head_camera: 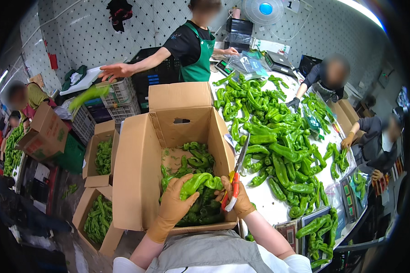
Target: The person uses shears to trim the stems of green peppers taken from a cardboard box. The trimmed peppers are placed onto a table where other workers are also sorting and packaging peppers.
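Observation:
My left hand (174, 202), in an orange-tan glove, grips a long green pepper (197, 184) above an open cardboard box (133, 170). In my right hand (241, 198), gloved the same way, is a pair of scissors (238, 167) with red, white and yellow handles. The blades point up and away from me, and my right fingers are close to the pepper's right end. Darker green peppers (201, 208) lie in the box below my hands, partly hidden by them.
Many green peppers (287, 143) cover the white table (263, 201) on the right. Peppers rest on a scale (305, 235) near my right elbow. Filled boxes (100, 184) stand at left. Across, a co-worker's arm (150, 63) reaches left above a blurred green pepper (89, 96); co-workers' gloved hands (294, 104) work at right.

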The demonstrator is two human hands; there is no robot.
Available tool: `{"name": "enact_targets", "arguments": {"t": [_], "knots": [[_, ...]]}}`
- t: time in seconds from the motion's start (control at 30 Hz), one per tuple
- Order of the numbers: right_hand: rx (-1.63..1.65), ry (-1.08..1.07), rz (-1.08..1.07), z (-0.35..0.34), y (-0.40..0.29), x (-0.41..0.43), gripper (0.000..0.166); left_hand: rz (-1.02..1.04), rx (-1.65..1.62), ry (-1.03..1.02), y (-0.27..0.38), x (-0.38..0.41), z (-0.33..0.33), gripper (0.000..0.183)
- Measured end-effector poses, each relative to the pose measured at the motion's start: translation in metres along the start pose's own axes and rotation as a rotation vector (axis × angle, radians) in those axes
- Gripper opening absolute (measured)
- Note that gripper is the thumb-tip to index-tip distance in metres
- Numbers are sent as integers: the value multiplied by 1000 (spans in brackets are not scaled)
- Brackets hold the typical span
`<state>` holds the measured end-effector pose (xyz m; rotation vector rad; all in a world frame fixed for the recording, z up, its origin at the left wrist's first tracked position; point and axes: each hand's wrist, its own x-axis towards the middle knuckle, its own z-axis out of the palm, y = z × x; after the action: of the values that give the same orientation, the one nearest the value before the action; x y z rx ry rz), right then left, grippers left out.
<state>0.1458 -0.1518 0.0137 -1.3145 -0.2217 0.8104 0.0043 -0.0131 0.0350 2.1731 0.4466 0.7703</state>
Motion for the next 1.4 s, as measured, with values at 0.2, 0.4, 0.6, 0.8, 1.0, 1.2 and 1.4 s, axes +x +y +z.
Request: {"name": "enact_targets", "arguments": {"t": [0.2,0.4,0.6,0.8,1.0,1.2,1.4], "knots": [[284,-53,47,-15,6,6,19,-70,-394,-69,-4,-1,2,56],[449,-86,-151,-10,-1,-3,27,-475,-1176,-83,-17,-9,15,55],[166,-329,-324,-21,-6,-8,44,-950,-2052,-438,-42,-13,17,52],[138,-257,-15,-23,-20,-16,26,-474,-1396,-126,-1,6,-6,65],[53,-174,-236,-27,-11,-8,26,-208,-958,-193,5,6,-8,73],[-22,-266,-271,-23,-8,-13,37,-142,-699,-11,-16,6,14,60],[45,-237,-152,-21,3,-15,32,-15,-481,-12,3,11,14,47]]}}
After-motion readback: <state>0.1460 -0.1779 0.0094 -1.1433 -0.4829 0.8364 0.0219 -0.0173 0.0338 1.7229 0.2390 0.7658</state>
